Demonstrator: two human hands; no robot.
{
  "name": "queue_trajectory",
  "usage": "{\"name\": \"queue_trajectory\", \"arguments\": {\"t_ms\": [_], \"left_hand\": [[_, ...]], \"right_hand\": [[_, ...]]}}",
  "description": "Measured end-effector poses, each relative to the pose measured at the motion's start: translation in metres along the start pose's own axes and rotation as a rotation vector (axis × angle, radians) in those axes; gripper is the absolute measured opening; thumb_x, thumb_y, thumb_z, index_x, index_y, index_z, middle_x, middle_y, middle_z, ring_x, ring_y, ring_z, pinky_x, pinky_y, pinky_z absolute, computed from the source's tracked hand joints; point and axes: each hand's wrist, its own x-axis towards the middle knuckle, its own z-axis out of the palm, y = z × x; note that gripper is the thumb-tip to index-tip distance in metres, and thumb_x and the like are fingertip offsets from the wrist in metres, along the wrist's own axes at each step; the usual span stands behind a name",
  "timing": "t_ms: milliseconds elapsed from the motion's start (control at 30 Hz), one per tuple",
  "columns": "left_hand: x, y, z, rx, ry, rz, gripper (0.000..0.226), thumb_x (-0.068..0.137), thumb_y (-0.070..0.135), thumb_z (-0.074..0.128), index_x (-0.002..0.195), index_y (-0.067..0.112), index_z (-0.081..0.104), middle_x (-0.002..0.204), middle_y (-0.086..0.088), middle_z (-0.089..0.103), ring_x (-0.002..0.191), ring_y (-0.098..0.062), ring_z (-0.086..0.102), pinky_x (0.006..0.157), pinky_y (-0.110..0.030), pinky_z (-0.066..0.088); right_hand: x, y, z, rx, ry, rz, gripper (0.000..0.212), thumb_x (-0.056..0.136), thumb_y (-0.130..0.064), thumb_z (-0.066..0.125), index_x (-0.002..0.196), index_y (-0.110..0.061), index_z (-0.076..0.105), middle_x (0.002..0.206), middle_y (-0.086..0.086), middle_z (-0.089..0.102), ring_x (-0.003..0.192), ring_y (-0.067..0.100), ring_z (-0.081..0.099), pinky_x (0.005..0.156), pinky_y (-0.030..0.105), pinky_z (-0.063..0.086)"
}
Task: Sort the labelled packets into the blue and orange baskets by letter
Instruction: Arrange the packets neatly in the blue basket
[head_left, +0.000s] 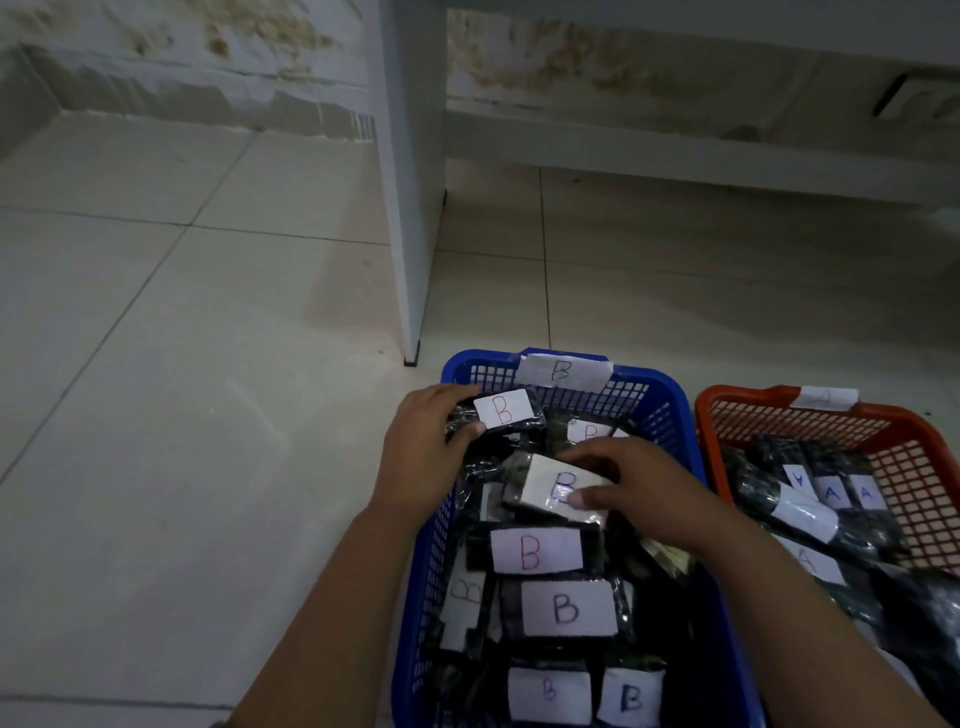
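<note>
sorting looks far along, judging by the fill: blue basket (670, 405) is packed with dark packets whose white labels all read b, and it carries a b tag on its far rim. orange basket (919, 457), just beside it on the right, holds packets labelled a; its rim tag is too blurred to read. no loose unsorted pile shows on the floor (182, 415), so what is left cannot be told; maybe only these last two packets, or just tidying.

left hand (421, 457) is at the far-left corner of the blue basket, fingers and thumb curled round a packet with a red b label (503, 409), thumb on the label's near edge, packet raised over the pile. right hand (639, 493) is over the basket's middle, fingers pinching a second packet with a blue b label (558, 486), thumb pressed on the label, fingertips over its far edge. that packet is tilted and touches the ones beneath. both held packets are already inside the right basket; letting go seems the likely remaining step.
</note>
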Motion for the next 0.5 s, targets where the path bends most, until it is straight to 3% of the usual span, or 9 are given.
{"name": "queue_trajectory", "arguments": {"t_ms": [100, 167, 267, 333, 500], "left_hand": [[0.002, 0.001, 0.000, 0.024, -0.029, -0.001, 0.042, 0.085, 0.016, 0.067, 0.126, 0.021, 0.058, 0.123, 0.002, 0.060, 0.116, -0.014, 0.048, 0.092, -0.022, 0.034], [0.003, 0.002, -0.001, 0.040, -0.019, -0.002, 0.041, 0.084, 0.016, 0.067, 0.124, 0.021, 0.059, 0.121, 0.003, 0.061, 0.113, -0.013, 0.049, 0.089, -0.021, 0.034], [0.002, 0.006, 0.001, 0.044, -0.024, 0.006, 0.038, 0.082, 0.014, 0.068, 0.118, 0.023, 0.060, 0.114, 0.005, 0.062, 0.104, -0.008, 0.049, 0.082, -0.019, 0.034], [0.002, 0.009, 0.005, 0.068, -0.089, 0.050, 0.037, 0.081, 0.014, 0.069, 0.116, 0.023, 0.059, 0.111, 0.004, 0.062, 0.099, -0.007, 0.049, 0.077, -0.018, 0.034], [0.017, 0.023, 0.015, 0.225, -0.216, 0.167, 0.036, 0.082, 0.014, 0.068, 0.115, 0.020, 0.056, 0.111, 0.001, 0.063, 0.095, -0.013, 0.055, 0.071, -0.023, 0.039]], "right_hand": [[-0.015, 0.006, -0.010, 0.079, -0.023, -0.003, 0.034, 0.080, -0.012, 0.071, 0.104, -0.034, 0.064, 0.100, -0.015, 0.069, 0.089, -0.005, 0.064, 0.080, 0.017, 0.050], [-0.024, 0.012, -0.020, 0.233, 0.091, 0.016, 0.034, 0.081, -0.011, 0.069, 0.104, -0.035, 0.064, 0.098, -0.013, 0.070, 0.085, -0.002, 0.067, 0.073, 0.017, 0.050], [-0.029, 0.026, -0.036, 0.450, 0.270, 0.078, 0.032, 0.077, -0.010, 0.070, 0.106, -0.025, 0.066, 0.101, -0.002, 0.072, 0.089, 0.017, 0.070, 0.079, 0.037, 0.055], [-0.028, 0.033, -0.040, 0.501, 0.365, 0.102, 0.031, 0.077, -0.008, 0.071, 0.105, -0.019, 0.066, 0.102, 0.002, 0.072, 0.091, 0.021, 0.069, 0.083, 0.042, 0.054], [-0.025, 0.039, -0.045, 0.503, 0.553, 0.056, 0.031, 0.080, -0.007, 0.069, 0.108, -0.021, 0.064, 0.104, -0.002, 0.069, 0.093, 0.013, 0.065, 0.075, 0.029, 0.053]]}}
